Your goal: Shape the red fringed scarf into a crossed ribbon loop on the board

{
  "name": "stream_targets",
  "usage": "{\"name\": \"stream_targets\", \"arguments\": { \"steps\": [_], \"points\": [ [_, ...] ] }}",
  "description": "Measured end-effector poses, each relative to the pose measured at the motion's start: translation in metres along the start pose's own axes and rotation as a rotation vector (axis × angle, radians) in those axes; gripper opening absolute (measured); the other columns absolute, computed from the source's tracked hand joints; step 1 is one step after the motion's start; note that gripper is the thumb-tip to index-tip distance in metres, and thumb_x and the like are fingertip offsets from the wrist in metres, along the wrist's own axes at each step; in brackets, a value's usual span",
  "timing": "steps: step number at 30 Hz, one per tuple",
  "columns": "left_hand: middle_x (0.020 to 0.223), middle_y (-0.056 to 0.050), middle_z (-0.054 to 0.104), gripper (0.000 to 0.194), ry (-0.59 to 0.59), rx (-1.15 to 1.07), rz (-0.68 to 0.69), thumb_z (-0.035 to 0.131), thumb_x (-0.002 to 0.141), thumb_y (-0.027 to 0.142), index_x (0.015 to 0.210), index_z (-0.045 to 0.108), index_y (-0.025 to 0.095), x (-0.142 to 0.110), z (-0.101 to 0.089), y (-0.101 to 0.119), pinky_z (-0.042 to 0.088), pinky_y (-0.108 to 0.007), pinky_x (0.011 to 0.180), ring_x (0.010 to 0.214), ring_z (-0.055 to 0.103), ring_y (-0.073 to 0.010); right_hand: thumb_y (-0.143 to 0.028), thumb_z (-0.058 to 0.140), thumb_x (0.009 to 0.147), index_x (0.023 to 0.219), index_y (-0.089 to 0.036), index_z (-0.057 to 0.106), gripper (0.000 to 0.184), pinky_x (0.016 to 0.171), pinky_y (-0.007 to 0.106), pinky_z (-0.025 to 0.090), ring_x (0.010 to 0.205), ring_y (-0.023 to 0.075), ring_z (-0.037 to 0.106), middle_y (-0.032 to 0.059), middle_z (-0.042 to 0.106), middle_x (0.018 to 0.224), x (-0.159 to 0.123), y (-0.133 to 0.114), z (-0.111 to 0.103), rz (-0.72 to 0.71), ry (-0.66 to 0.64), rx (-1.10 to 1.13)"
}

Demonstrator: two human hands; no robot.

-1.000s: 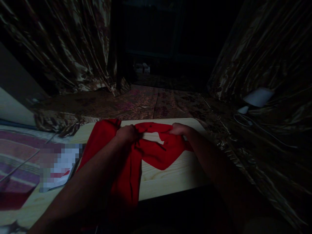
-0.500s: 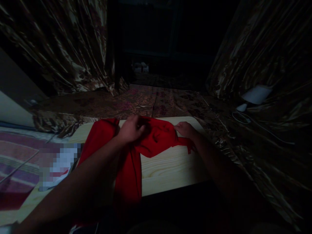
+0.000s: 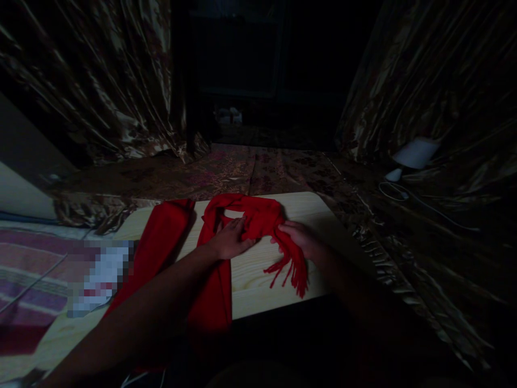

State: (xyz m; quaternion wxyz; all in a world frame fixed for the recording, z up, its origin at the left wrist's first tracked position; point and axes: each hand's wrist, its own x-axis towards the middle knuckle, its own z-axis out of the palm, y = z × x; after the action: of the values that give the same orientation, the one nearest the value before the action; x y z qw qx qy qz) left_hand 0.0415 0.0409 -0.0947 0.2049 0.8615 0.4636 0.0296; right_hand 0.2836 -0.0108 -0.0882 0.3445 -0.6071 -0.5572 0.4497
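A red scarf [image 3: 262,211] with a fringed end lies on a pale wooden tabletop, bent into a loop at the far side. Its long part hangs down toward me, and another folded red length [image 3: 167,231] lies on the left. My left hand [image 3: 233,238] rests on the scarf beside the loop, its fingers stretched out. My right hand [image 3: 297,237] is closed round the scarf just above the fringe [image 3: 297,275], thumb on top. The fringe strands spread over the wood below that hand.
The wooden table [image 3: 258,293] stands before a patterned cloth-covered ledge [image 3: 262,170] between dark curtains [image 3: 133,81]. A blurred-out packet [image 3: 100,277] lies at the left edge near a striped cloth [image 3: 28,269]. At the right are a small white lamp [image 3: 416,153] and its cable.
The scarf's far part has gone from a flat bunch to an open loop, its fringe now spread toward me. My left hand moved nearer and flattened; my right hand came lower and grips the fringed end.
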Motion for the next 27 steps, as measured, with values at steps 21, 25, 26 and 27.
{"name": "stream_targets", "arguments": {
  "steps": [21, 25, 26, 27],
  "points": [
    [0.096, -0.027, 0.072, 0.071, 0.121, 0.111, -0.549, 0.038, 0.086, 0.074, 0.099, 0.070, 0.012, -0.042, -0.041, -0.055, 0.049, -0.039, 0.071, 0.092, 0.071, -0.0382, -0.064, 0.074, 0.071, 0.126, -0.011, 0.064, 0.077, 0.087, 0.040, 0.050, 0.111, 0.0349, 0.064, 0.0215, 0.068, 0.124, 0.034, -0.066, 0.095, -0.324, -0.099, -0.935],
    [0.064, -0.016, 0.069, 0.069, 0.028, -0.182, -0.482, 0.039, 0.082, 0.082, 0.065, 0.064, 0.019, -0.042, -0.036, -0.053, 0.045, -0.032, 0.059, 0.064, 0.069, -0.0275, -0.040, 0.065, 0.084, 0.112, -0.014, 0.069, 0.039, 0.082, 0.036, 0.048, 0.100, 0.0302, 0.068, 0.0186, 0.072, 0.110, 0.033, -0.056, 0.102, -0.377, -0.154, -1.009],
    [0.057, -0.013, 0.066, 0.070, 0.023, -0.290, -0.477, 0.040, 0.082, 0.083, 0.062, 0.062, 0.020, -0.041, -0.034, -0.051, 0.044, -0.031, 0.055, 0.056, 0.066, -0.0247, -0.035, 0.060, 0.087, 0.109, -0.016, 0.069, 0.031, 0.078, 0.034, 0.048, 0.094, 0.0272, 0.069, 0.0156, 0.074, 0.105, 0.034, -0.054, 0.103, -0.403, -0.165, -0.955],
    [0.051, -0.011, 0.063, 0.070, 0.025, -0.396, -0.478, 0.041, 0.081, 0.084, 0.061, 0.060, 0.020, -0.040, -0.032, -0.049, 0.042, -0.030, 0.051, 0.049, 0.062, -0.0221, -0.032, 0.057, 0.089, 0.108, -0.017, 0.068, 0.027, 0.073, 0.031, 0.046, 0.088, 0.0244, 0.068, 0.0128, 0.074, 0.101, 0.035, -0.051, 0.103, -0.426, -0.167, -0.881]
  ]
}}
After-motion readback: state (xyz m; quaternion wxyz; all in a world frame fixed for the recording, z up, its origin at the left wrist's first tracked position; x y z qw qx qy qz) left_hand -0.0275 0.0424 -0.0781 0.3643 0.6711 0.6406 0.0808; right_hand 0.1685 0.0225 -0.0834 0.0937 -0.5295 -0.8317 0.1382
